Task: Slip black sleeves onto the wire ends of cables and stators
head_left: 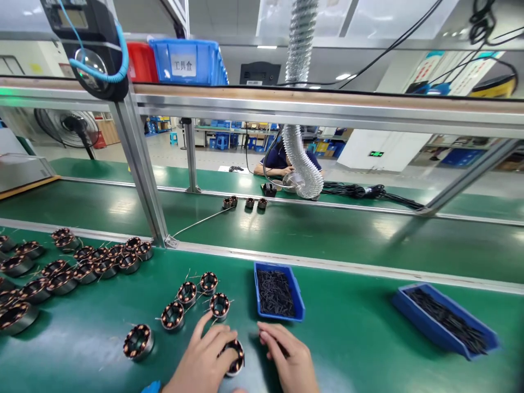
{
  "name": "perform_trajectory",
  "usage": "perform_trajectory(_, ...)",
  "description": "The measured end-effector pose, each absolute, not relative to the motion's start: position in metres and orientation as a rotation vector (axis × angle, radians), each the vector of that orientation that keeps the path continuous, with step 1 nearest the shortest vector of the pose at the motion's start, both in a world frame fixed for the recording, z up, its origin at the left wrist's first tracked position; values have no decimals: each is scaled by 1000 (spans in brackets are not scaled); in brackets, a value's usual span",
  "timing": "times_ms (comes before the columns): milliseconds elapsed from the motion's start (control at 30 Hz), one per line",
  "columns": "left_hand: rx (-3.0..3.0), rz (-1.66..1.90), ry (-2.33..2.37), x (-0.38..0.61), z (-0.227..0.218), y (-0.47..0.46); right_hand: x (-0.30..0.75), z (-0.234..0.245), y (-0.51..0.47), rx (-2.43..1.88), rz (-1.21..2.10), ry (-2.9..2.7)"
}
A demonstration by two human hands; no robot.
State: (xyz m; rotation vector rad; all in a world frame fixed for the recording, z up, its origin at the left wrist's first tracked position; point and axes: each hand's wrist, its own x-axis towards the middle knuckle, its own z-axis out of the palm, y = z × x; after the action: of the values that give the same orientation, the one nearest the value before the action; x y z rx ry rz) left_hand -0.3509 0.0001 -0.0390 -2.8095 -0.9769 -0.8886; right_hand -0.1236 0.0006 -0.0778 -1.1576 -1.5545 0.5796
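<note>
Left hand (200, 363) with fingers (216, 339) curled over a copper-wound coil ring (237, 355) at the near edge of the green surface (352, 333), steadying it; right hand (290, 361) pinched narrow, any held piece too small to tell, beside a blue tray (298, 297) keeping short black pieces (275, 293) within reach; further coil rings (138, 342) spread toward the left edge.

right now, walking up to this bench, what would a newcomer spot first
Copper-wound motor stators crowd the front left of the green bench, with the left hand wrapped round a stator beside the right hand. To the right sit two blue trays of thin black pieces, and a silver flexible duct hangs beyond the aluminium frame.
</note>
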Motion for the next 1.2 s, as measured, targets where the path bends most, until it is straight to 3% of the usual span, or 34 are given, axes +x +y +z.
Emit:
perform_trajectory(200, -2573, -901, -1379, -358, -31, 27, -135, -65, 15, -1203, 162, -2032)
perform_trajectory(400, -2736, -862, -1442, -360, -44, 25, -152, -57, 27, -1427, -127, -2249)
perform_trajectory(1200, -2802, -911, -1470, -359, -40, 15, -155, -63, 26, -1309, 15, -2257)
